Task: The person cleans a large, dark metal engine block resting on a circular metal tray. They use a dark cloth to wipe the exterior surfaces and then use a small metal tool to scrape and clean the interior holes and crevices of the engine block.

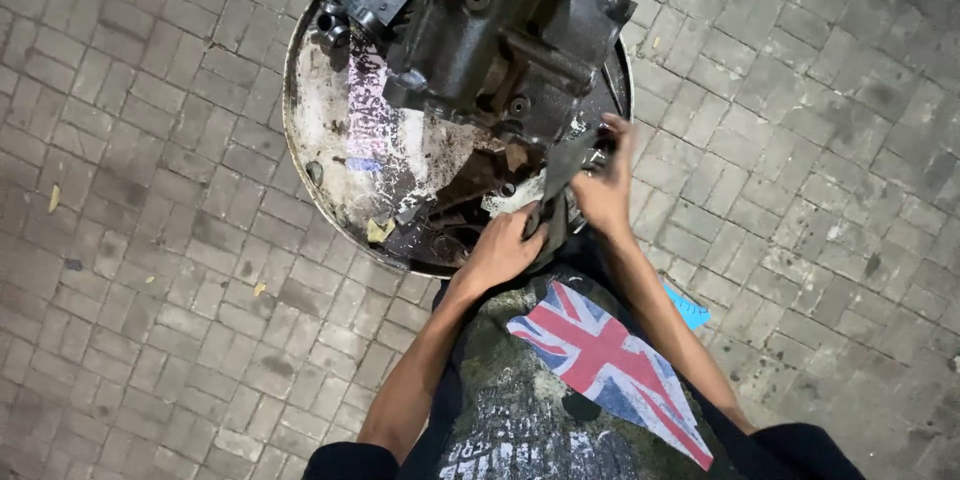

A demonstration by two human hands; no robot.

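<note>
I judge the step as wiping: my left hand (503, 248) and right hand (606, 190) both clench a dark greasy rag (560, 185) at the near edge of the round drum top (300, 130); the next move needs a firm grip and care near the big cast-metal machine housing (505, 35) standing there; the drum top also carries small loose metal parts (345, 15) and grime.

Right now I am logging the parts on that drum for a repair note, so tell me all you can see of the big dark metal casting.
The dark metal casting is a bulky grey-black block, apparently cast iron or steel, oily and grimy, with round bores, bolt holes and a flat flange at its upper left. It sits on the far half of the stained round drum top, and its top is cut off by the picture's edge. Neither hand touches it; the right hand is nearest.
</note>
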